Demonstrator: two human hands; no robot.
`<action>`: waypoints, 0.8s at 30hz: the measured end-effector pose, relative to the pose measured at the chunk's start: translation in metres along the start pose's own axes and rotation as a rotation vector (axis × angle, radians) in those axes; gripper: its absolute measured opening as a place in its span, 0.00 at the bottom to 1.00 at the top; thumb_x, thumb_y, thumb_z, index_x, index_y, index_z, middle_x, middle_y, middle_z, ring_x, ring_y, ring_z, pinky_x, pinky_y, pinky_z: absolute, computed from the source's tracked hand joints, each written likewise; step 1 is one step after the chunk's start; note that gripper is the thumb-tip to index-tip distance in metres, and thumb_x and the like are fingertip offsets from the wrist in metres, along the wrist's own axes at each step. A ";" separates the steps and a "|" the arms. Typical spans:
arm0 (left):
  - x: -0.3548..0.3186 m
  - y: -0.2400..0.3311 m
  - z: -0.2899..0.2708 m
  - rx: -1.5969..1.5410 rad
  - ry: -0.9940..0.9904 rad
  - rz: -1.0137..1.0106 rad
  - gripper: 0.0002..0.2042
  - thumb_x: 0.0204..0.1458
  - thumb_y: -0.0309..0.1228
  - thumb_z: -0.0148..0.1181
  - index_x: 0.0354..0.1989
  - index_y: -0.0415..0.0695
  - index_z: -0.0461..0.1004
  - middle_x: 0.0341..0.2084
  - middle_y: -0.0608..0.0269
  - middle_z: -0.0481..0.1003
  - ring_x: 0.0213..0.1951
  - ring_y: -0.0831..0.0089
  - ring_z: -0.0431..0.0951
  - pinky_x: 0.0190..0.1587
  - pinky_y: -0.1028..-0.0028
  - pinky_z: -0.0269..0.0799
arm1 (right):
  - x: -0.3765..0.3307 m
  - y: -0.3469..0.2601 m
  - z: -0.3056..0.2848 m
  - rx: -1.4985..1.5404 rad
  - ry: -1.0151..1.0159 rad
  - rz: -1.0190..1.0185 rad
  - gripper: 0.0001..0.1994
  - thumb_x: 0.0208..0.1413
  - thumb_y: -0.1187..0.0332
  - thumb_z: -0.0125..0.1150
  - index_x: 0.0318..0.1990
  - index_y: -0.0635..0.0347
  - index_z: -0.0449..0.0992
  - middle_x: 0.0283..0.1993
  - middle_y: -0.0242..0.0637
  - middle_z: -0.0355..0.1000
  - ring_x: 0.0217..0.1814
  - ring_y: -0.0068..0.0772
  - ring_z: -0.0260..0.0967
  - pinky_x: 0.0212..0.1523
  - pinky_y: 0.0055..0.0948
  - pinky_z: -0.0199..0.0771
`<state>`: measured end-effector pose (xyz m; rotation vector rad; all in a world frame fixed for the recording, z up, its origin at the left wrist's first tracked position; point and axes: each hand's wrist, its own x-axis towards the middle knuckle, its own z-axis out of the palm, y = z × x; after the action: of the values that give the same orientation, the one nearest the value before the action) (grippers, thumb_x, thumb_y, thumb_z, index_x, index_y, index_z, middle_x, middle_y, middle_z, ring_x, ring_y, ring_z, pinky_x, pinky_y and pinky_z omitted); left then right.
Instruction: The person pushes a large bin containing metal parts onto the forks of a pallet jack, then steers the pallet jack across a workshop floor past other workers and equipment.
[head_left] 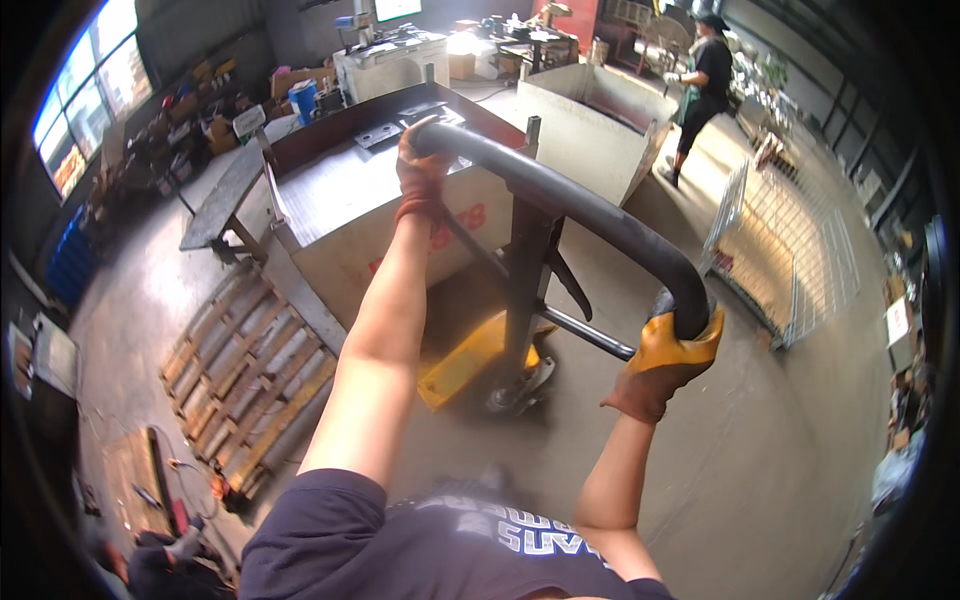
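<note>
Both my hands grip the black looped handle [580, 195] of a pallet jack. My left hand [424, 172], in an orange-red work glove, is closed round the handle's far left end. Round the near right end closes my right hand [672, 352], in a yellow and brown glove. The handle tilts toward me on a dark upright shaft, with a dark lever beside it. Low down, the jack's yellow body [463, 362] and a wheel show. Just beyond stands a large pale metal bin [345, 265] holding flat metal sheets; the jack's forks are hidden.
A wooden pallet [250, 370] lies left of the jack. Beside the bin is a low metal bench [222, 208]. Another pale bin [570, 125] stands farther off, with a person [705, 85] near it. A wire mesh cage [785, 250] stands at right. Another person crouches lower left.
</note>
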<state>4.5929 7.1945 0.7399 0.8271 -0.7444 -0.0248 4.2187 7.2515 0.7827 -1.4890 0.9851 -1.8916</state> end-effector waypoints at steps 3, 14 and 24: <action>-0.007 0.012 -0.003 0.017 0.016 -0.095 0.18 0.38 0.18 0.60 0.42 0.43 0.74 0.29 0.66 0.74 0.26 0.76 0.75 0.27 0.77 0.74 | -0.004 0.001 0.006 -0.057 0.089 0.006 0.11 0.44 0.79 0.49 0.38 0.70 0.70 0.31 0.33 0.68 0.30 0.20 0.64 0.32 0.21 0.66; -0.017 0.028 0.010 0.425 0.056 0.265 0.14 0.42 0.23 0.60 0.41 0.42 0.76 0.35 0.64 0.76 0.39 0.75 0.75 0.46 0.76 0.69 | -0.014 0.014 0.008 -0.231 0.229 -0.039 0.14 0.55 0.66 0.52 0.44 0.66 0.68 0.30 0.32 0.66 0.28 0.19 0.61 0.27 0.20 0.60; 0.027 -0.031 0.058 0.316 -0.057 0.061 0.22 0.37 0.18 0.58 0.45 0.48 0.74 0.34 0.57 0.77 0.33 0.71 0.77 0.37 0.75 0.72 | -0.017 -0.005 0.079 -0.509 0.438 -0.121 0.17 0.53 0.58 0.50 0.35 0.67 0.70 0.26 0.33 0.61 0.24 0.22 0.55 0.25 0.21 0.55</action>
<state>4.5858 7.1267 0.7611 1.1072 -0.8395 0.1272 4.2996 7.2512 0.7868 -1.4431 1.7137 -2.2194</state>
